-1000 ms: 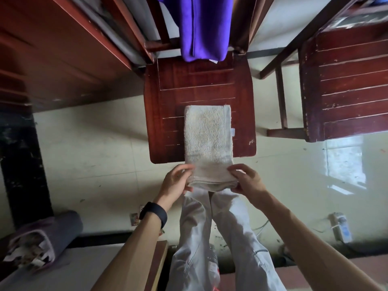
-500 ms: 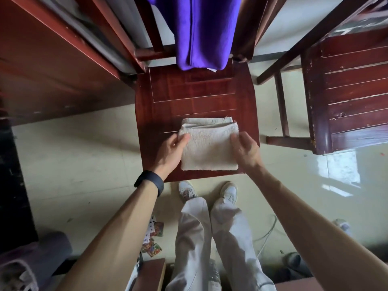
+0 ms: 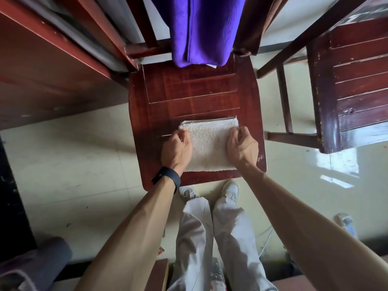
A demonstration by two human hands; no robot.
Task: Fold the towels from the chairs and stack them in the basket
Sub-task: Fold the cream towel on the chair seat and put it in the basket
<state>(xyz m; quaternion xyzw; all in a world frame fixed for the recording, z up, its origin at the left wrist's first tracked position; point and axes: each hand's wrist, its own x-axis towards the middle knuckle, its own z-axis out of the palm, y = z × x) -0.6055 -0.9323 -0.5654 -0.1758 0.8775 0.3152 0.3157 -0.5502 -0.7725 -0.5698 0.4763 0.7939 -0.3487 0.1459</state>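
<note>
A dark red wooden chair seat [image 3: 189, 93] carries one thing: a folded white towel [image 3: 210, 145], lying flat on the seat's front half, its far edge running along the slats. The chair stands on a pale tiled floor [image 3: 73, 164] - a second wooden chair [image 3: 357, 85] stands on it to the right.

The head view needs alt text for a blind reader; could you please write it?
Seen from above, a person's left hand and right hand grip the side edges of a folded white towel lying on a dark red wooden chair seat. A purple towel hangs over the chair's back.
</note>
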